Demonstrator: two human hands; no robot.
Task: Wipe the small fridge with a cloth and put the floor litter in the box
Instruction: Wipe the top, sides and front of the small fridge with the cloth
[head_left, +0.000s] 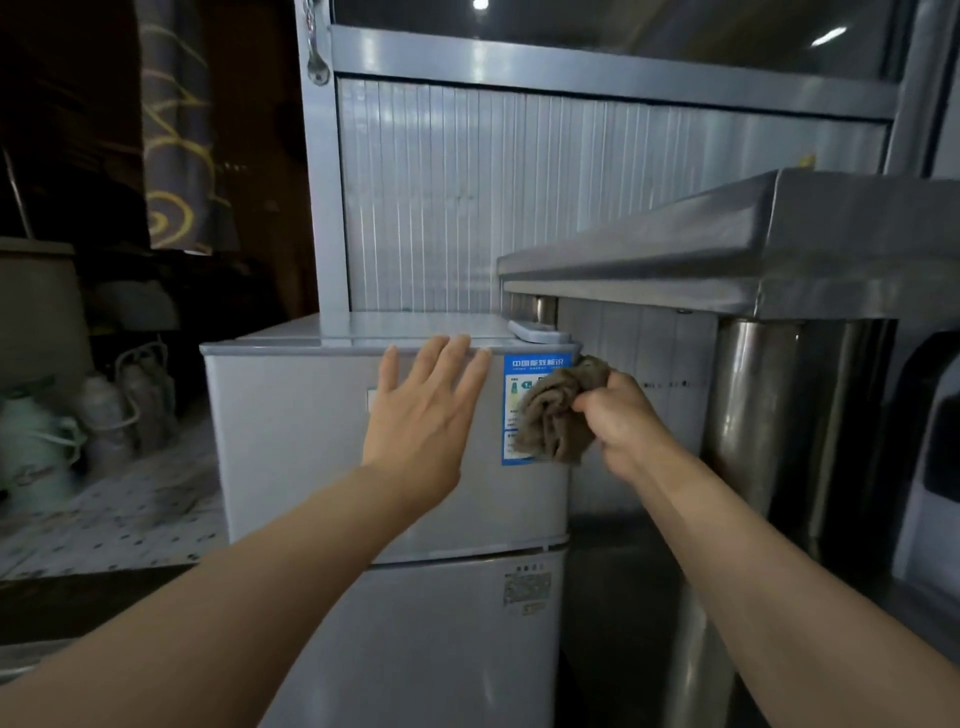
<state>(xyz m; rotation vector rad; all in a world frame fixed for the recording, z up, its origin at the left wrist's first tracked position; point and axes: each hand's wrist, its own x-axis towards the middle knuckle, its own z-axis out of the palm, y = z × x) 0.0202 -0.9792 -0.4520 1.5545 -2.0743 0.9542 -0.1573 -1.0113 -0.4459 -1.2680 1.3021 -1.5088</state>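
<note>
Right hand clenched round a bunched cloth over the blue label at the fridge door's top corner, left hand spread flat alongside: risk of label edge lifting under hard rubbing

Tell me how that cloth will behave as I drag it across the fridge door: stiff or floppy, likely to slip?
The cloth is bunched in soft folds in the right hand, so it is probably floppy and light. Its coarse weave should drag rather than slide on the smooth fridge. Loose folds hang below the grip and may trail.
</note>
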